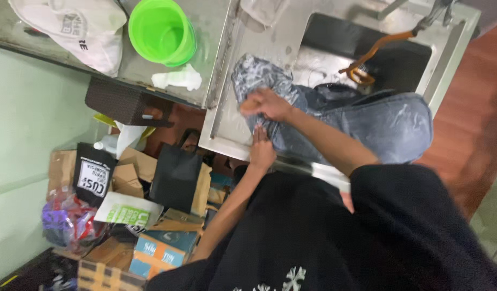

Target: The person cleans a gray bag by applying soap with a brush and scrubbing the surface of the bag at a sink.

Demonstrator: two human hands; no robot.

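Blue jeans [367,121], wet and soap-streaked, are draped over the steel sink's front edge. One leg is stretched toward nine o'clock.

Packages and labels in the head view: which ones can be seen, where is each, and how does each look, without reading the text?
White plastic bag: counter, upper left; crumpled, dark print.
Black pouch: floor pile, left; upright, white label.
Black paper bag: centre of pile; rectangular, handles.
White and green card: lying flat below the pouch.
Blue and orange box: bottom of pile.
Brown cartons: between pouch and bag.
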